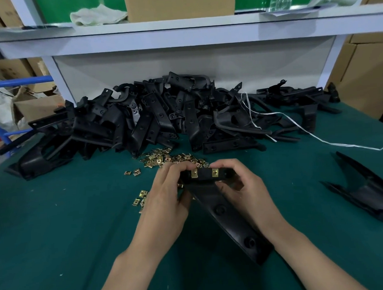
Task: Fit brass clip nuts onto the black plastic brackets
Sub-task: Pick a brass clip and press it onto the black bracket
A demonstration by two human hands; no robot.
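Hands [166, 197] [246, 186] grip matte black bracket [228, 219] | two shiny brass clip nuts [194, 173] seated

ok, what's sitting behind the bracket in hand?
A loose pile of brass clip nuts on the green mat, then the heap of black brackets against the white panel. The pile's near edge is hidden by the held bracket, left hand and right hand.
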